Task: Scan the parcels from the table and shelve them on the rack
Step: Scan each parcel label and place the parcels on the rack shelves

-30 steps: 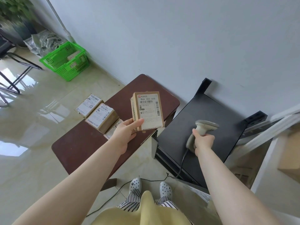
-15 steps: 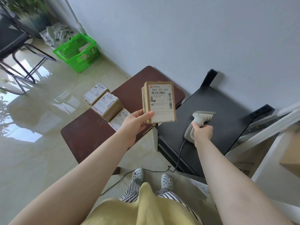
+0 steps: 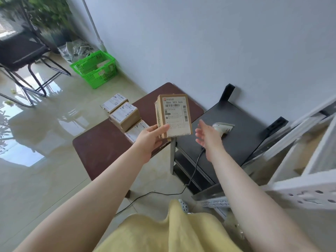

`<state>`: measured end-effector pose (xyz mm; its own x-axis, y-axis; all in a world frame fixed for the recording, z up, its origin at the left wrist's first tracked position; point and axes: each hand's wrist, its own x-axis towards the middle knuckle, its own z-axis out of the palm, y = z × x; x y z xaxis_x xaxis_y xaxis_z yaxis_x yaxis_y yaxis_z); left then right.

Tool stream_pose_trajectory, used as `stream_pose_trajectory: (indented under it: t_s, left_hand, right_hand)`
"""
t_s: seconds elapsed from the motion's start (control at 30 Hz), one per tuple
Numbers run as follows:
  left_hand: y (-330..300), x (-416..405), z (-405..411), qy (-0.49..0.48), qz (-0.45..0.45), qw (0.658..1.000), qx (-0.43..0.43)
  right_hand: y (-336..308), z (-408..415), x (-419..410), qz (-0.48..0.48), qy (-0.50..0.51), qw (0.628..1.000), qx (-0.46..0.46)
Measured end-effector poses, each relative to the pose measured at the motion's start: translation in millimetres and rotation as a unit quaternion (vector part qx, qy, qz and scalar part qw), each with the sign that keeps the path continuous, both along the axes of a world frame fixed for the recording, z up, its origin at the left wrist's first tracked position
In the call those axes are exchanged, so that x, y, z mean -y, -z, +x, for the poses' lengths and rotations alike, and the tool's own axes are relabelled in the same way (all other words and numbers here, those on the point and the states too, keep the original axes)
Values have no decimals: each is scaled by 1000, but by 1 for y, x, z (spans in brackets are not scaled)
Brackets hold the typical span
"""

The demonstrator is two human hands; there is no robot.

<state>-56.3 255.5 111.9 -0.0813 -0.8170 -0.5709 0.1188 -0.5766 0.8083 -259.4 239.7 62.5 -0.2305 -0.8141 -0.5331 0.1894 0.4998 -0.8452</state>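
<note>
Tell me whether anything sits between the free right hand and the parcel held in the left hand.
Nothing visible does. The right hand is open beside the parcel, which the left hand grips by its lower corner, with only bare air between them. The scanner lies behind the right hand.

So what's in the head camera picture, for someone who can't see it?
A left hand holds up a labelled cardboard parcel over a brown table with three more parcels. The open right hand hovers beside a scanner lying on a black surface.
</note>
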Motion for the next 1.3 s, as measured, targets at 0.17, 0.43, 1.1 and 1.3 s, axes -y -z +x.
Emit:
stream_pose_trajectory:
  t_s: [0.17, 0.43, 1.1, 1.3]
  left_hand:
    - [-2, -37, 22, 61, -21, 998, 3]
    - [30, -139, 59, 189, 29, 982, -6]
    - [24, -310, -157, 444, 28, 895, 27]
    - [31, -415, -290, 471, 36, 881, 32]
  right_hand:
    - [-26, 38, -64, -22, -123, 992, 32]
    - [-10, 67, -208, 19, -74, 996, 35]
    - [-19, -96, -470, 3, 180, 980, 85]
    - [-20, -209, -584, 3, 252, 964, 82]
